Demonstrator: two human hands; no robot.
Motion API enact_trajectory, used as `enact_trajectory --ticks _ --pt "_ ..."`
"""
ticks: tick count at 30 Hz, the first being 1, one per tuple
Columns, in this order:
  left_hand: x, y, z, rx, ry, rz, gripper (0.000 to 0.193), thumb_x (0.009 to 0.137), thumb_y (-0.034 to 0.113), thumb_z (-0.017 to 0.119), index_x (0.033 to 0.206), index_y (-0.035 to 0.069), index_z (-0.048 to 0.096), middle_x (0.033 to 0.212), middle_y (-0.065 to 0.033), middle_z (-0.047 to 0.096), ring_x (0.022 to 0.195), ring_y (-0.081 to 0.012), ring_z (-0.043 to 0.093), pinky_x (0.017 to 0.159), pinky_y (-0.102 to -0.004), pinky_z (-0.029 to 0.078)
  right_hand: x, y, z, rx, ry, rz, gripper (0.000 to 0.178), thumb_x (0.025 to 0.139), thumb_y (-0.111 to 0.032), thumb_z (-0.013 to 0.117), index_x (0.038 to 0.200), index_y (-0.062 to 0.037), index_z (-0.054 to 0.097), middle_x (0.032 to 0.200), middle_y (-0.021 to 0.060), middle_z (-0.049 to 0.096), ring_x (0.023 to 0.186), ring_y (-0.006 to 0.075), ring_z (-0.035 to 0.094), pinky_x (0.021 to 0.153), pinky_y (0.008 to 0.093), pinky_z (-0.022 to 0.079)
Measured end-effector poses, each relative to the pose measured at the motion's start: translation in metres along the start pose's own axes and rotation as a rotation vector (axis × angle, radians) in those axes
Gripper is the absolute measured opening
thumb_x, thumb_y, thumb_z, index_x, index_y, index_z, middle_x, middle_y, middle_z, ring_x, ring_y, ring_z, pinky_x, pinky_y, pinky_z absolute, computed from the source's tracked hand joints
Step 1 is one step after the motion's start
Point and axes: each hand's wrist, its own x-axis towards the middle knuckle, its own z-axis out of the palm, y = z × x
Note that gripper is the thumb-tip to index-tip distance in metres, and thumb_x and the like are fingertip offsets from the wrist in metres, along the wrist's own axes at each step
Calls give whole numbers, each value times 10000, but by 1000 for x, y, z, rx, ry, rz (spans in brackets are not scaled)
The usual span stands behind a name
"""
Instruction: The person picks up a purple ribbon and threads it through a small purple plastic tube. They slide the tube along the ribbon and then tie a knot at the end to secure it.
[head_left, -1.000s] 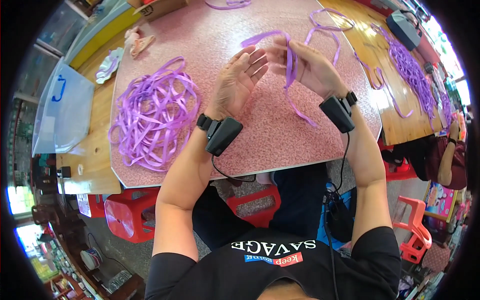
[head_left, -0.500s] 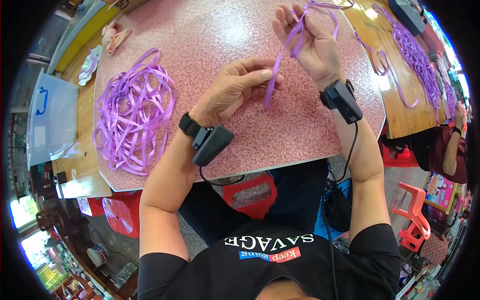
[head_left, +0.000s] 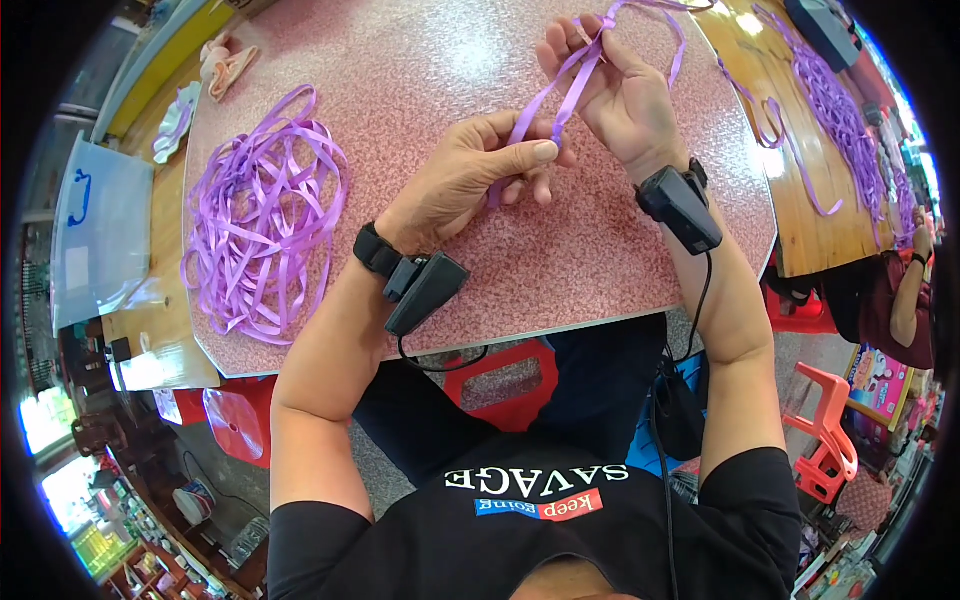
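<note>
A purple ribbon (head_left: pixel 570 106) runs between my two hands above the pink speckled table (head_left: pixel 480 270). My left hand (head_left: pixel 485 175) pinches two strands of it between thumb and fingers, and a short end hangs below. Higher up and to the right, my right hand (head_left: pixel 630 105) is palm up, its thumb and fingers closed on the ribbon where the strands meet. From there the ribbon loops off past the far edge. To the left of my left hand lies a big loose heap of purple ribbon (head_left: pixel 265 225).
A crumpled peach cloth (head_left: pixel 232 70) lies at the table's far left corner. A clear plastic bin (head_left: pixel 105 230) stands beyond the left edge. More purple ribbon (head_left: pixel 840 120) is piled on a wooden table (head_left: pixel 810 250) at right, near another person's arm (head_left: pixel 910 290). Red stools (head_left: pixel 825 430) stand below.
My left hand now pinches two strands rather than one. My right fingers have closed round the ribbon's meeting point, having been more spread before.
</note>
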Motion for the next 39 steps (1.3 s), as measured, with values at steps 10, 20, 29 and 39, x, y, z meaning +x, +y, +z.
enact_trajectory --ticks 10,20,29,39 --pt "-3 2 -8 48 49 76 228 950 181 656 1097 8 631 945 -105 700 630 -89 648 489 -151 462 -11 2 25 -1861 241 -153 357 1022 -345 523 1021 -33 696 829 37 675 740 126 633 674 269 508" --pt "-2 2 -16 -79 86 68 214 942 211 671 1047 25 670 891 -85 717 570 -64 616 457 -145 422 -12 -17 39 -1529 -164 -79 330 1017 -313 556 1031 -19 706 755 -17 618 685 54 574 582 192 429" --pt "-1 2 -20 -82 67 98 240 960 259 644 1049 36 657 894 -70 698 580 -59 620 433 -137 400 -15 -8 37 -1359 -291 205 321 987 -300 608 1162 -40 676 864 11 669 753 70 637 684 221 527" --pt "-5 5 -19 -58 48 116 264 971 270 629 1077 29 650 918 -92 704 614 -74 635 462 -143 430 -16 -9 40 -1386 -322 214 251 966 -189 628 1148 -19 666 940 32 659 816 90 630 731 241 531"
